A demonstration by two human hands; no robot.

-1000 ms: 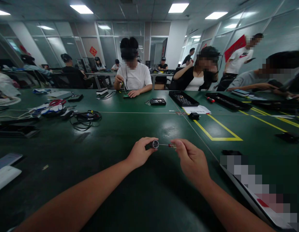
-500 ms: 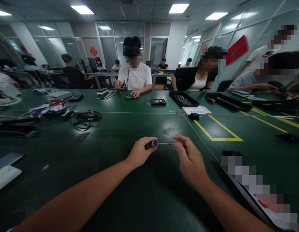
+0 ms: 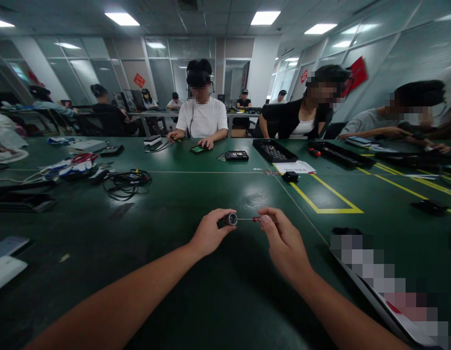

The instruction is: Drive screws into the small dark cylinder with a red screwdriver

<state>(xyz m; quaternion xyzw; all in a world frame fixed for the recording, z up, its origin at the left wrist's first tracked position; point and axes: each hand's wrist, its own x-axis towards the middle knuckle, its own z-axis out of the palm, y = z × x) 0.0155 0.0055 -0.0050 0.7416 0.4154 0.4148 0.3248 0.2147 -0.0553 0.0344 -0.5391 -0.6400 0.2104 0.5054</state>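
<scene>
Between thumb and fingers, my left hand (image 3: 212,232) grips a small dark cylindrical part (image 3: 232,219) with a silvery rim, its round open end facing me. My right hand (image 3: 284,236) is closed on the red handle of a screwdriver (image 3: 256,219). The thin shaft runs left and its tip meets the side of the cylinder's rim; whether it sits in a screw is too small to tell. Both hands are held over the green table (image 3: 211,301).
A coil of black cable (image 3: 127,182) lies at left, near gloves (image 3: 74,167). Black trays (image 3: 274,150) and a small black block (image 3: 290,177) stand ahead to the right. A partly blurred flat object (image 3: 386,291) lies by my right forearm. A person in white (image 3: 202,119) sits opposite.
The view has shifted slightly. My right fingers have shifted around the screwdriver handle, covering more of it. The left hand keeps its grip on the cylinder.
</scene>
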